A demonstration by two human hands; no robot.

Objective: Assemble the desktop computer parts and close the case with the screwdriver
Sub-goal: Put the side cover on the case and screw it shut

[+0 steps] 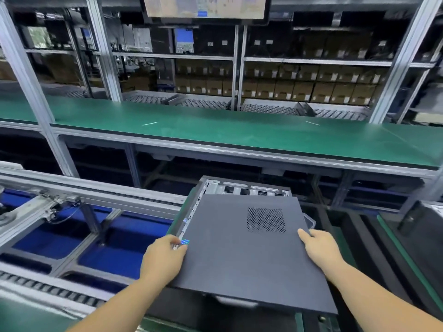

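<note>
A dark grey side panel (239, 248) with a perforated vent patch lies flat over the desktop case (242, 188), whose rear metal frame shows beyond the panel's far edge. My left hand (163, 257) grips the panel's left edge, fingers curled around it near a small blue sticker. My right hand (318, 248) holds the panel's right edge, thumb on top and fingers underneath. The panel overhangs the case toward me. No screwdriver is in view.
A green-topped bench (215, 130) runs across behind the case. A roller conveyor rail (96, 190) with blue bins below lies to the left. A black object on a green mat (417, 236) sits at right. Shelves of cardboard boxes (299, 87) fill the background.
</note>
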